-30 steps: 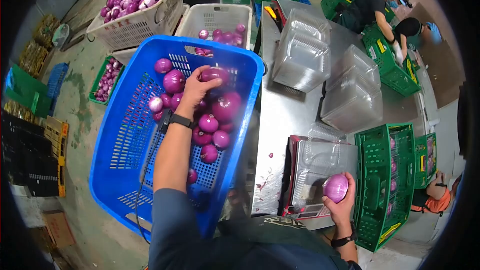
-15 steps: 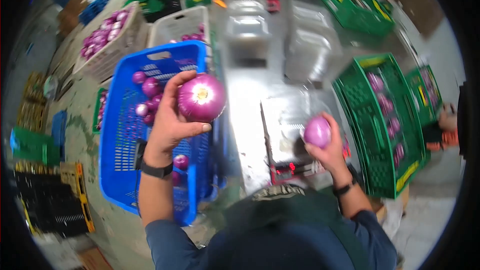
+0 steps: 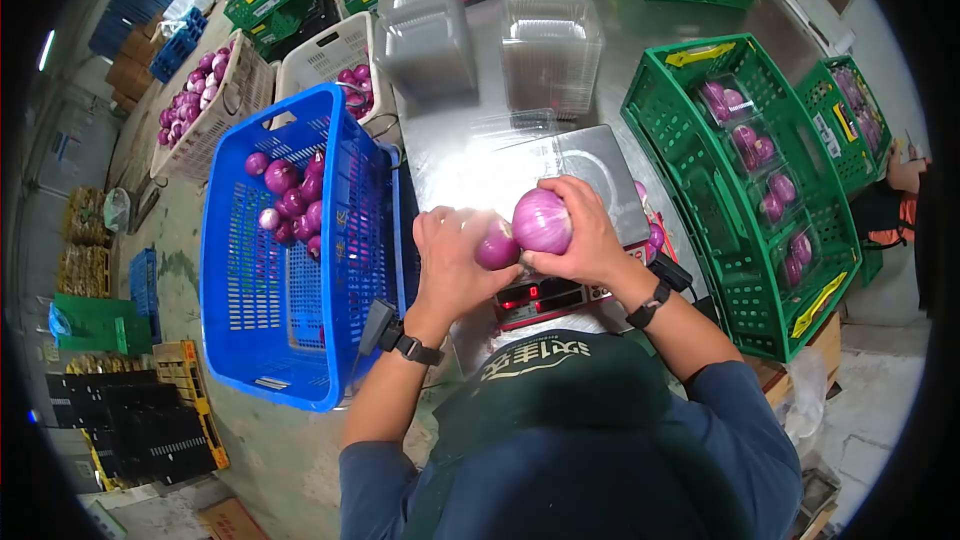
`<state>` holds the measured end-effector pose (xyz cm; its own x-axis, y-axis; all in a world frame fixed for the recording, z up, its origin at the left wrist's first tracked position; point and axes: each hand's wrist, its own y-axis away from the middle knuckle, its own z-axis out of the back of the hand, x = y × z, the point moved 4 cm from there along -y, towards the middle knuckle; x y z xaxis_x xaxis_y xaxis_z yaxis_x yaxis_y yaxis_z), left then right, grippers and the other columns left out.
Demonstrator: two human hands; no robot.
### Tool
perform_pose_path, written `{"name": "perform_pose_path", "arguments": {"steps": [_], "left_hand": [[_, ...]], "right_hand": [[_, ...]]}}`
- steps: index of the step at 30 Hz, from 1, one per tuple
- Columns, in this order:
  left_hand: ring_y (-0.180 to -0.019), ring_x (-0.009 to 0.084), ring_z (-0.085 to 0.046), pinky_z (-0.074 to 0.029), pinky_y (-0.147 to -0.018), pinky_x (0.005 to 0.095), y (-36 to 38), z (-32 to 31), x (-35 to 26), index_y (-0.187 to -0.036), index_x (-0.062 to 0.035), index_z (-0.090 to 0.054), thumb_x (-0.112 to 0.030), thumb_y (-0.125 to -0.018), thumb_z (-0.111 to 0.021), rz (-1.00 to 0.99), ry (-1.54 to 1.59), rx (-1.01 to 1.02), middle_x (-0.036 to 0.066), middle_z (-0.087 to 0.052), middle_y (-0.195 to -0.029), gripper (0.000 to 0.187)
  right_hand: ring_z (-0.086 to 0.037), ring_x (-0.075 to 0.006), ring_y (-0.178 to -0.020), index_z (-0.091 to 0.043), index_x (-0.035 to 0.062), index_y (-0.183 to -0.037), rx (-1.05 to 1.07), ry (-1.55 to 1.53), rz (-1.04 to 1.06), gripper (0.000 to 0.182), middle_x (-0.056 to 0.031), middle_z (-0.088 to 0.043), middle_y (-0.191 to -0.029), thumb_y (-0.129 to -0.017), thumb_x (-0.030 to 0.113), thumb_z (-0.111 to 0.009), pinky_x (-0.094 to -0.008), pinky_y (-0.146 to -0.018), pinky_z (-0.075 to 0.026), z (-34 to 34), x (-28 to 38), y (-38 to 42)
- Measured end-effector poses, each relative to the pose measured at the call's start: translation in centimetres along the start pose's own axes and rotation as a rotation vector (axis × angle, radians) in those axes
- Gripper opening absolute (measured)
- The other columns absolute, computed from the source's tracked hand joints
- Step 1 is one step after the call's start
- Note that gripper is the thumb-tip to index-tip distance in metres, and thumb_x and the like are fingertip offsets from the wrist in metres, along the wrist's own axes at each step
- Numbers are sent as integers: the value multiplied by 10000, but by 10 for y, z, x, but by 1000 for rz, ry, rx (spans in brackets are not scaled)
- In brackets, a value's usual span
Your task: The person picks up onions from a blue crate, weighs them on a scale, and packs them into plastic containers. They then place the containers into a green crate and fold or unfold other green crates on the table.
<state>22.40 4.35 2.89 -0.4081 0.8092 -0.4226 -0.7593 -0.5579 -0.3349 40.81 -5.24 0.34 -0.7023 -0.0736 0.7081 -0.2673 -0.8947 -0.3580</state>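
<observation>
My left hand (image 3: pixel 452 258) grips a red onion (image 3: pixel 495 245) and my right hand (image 3: pixel 590 235) grips a second, paler red onion (image 3: pixel 541 220). The two onions touch each other above a digital scale (image 3: pixel 560 285) with a red display. A clear plastic clamshell box (image 3: pixel 520 165) lies open on the scale behind my hands. To my left stands a blue crate (image 3: pixel 250 270) holding several more red onions (image 3: pixel 290 202).
A green crate (image 3: pixel 760 240) of packed onion boxes stands right of the scale, another (image 3: pixel 850 110) beyond it. Stacks of empty clamshells (image 3: pixel 550 35) sit on the steel table (image 3: pixel 440 145). White baskets of onions (image 3: pixel 215 100) stand far left. A person's arm (image 3: pixel 905 175) shows at right.
My left hand carried its onion from over the blue crate to the scale. Both hands have come together, onions touching. The camera has tilted toward the table.
</observation>
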Motion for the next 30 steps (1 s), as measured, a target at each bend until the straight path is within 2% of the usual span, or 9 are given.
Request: {"name": "perform_pose_path", "arguments": {"steps": [5,11,14,17,19,23,25,27,30], "left_hand": [[-1316,418,-441,-323,-1138,508,27,-45,30,-1310,-80,-579,-343,-646,-866,98,113,15,167,-579,-1338,769],[-1374,335,-422,-379,-1138,452,52,-45,28,-1439,-49,-465,-254,-740,-860,430,593,-187,183,-411,-1502,828],[-1146,218,-569,-496,-960,358,88,-54,43,-1437,-23,-426,-142,-869,-783,676,692,-211,118,-580,-1267,681],[-732,119,-563,-504,-618,290,113,-70,42,-1260,-13,-503,-96,-900,-715,991,1366,-96,49,-612,-920,427],[-824,222,-658,-565,-675,371,106,-57,23,-1246,-45,-521,-161,-919,-677,1028,1512,-101,100,-675,-989,381],[-898,288,-696,-578,-702,370,109,-43,30,-1185,-70,-580,-184,-924,-657,948,1665,-63,160,-713,-1067,295],[-864,284,-690,-562,-668,346,107,-40,32,-1101,-75,-589,-159,-918,-652,1030,1713,-59,155,-704,-1020,211],[-827,278,-679,-540,-632,323,109,-48,42,-1012,-81,-580,-127,-911,-643,1086,1655,-30,149,-688,-968,128],[-718,254,-622,-477,-557,285,101,-66,55,-857,-90,-496,-28,-878,-616,1082,1495,-32,135,-624,-849,138]], "right_hand": [[-463,-395,-1333,-588,41,-1301,80,291,51,835,-191,-539,-1350,-597,378,-887,-516,-1097,-354,-23,-16,2],[-486,-398,-1316,-588,6,-1308,-57,33,-101,751,-207,-540,-1355,-702,348,-872,-485,-1100,-389,-13,-40,-2],[-565,-381,-1243,-561,-38,-1338,-138,-228,-434,807,-239,-547,-1363,-733,408,-857,-432,-1081,-453,-21,-84,-23],[-614,-315,-1223,-465,-62,-1436,-149,-699,-779,798,-234,-596,-1368,-793,269,-803,-399,-966,-528,-47,-114,-44],[-627,-340,-1185,-472,-10,-1460,-60,-646,-691,797,-223,-617,-1325,-768,228,-788,-427,-941,-534,-20,-85,-55],[-628,-363,-1028,-417,82,-1541,45,156,0,881,-211,-605,-1102,-730,186,-746,-448,-829,-539,10,-49,-5],[-680,-346,-898,-385,167,-1572,230,244,28,927,-198,-664,-916,-717,219,-739,-464,-799,-553,32,-25,36],[-678,-341,-746,-290,184,-1620,528,-193,-336,987,-139,-633,-722,-733,221,-720,-462,-733,-562,30,-23,59],[-692,-237,-634,-392,64,-1550,288,-471,-555,812,-115,-661,-700,-789,103,-671,-362,-576,-571,6,-38,68]]}}
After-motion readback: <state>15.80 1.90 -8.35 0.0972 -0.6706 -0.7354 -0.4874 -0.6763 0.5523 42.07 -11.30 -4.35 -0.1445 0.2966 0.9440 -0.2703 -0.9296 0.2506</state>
